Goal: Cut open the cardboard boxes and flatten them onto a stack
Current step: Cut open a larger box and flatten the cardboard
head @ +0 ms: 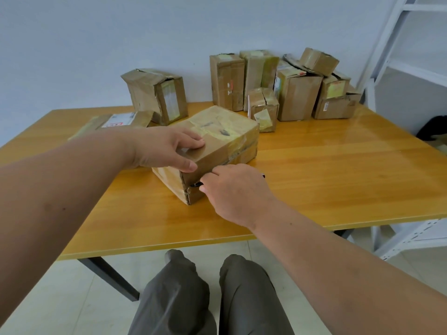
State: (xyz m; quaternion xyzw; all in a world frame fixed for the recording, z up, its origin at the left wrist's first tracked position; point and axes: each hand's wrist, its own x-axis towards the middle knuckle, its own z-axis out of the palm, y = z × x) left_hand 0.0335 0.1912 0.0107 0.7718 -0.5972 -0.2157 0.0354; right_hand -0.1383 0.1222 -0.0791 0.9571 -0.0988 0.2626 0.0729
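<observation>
Taped cardboard box (212, 146) is lying flat near the middle of the desk (338, 170), its long axis running from the near-left toward the far-right corner, one short end facing the near edge. Left hand (167, 151) is resting on the box top with fingers spread and thumb wrapping over its near top edge, holding it down. Right hand (232, 189) is curling around a small dark cutter (197, 184), tip sitting at the taped seam on the near end. Risks, as judged: blade is working just below the left thumb, so a slip upward could nick it; pushing too hard could slide the box on the glossy surface. More boxes (290, 88) are standing along the far edge, uncut
</observation>
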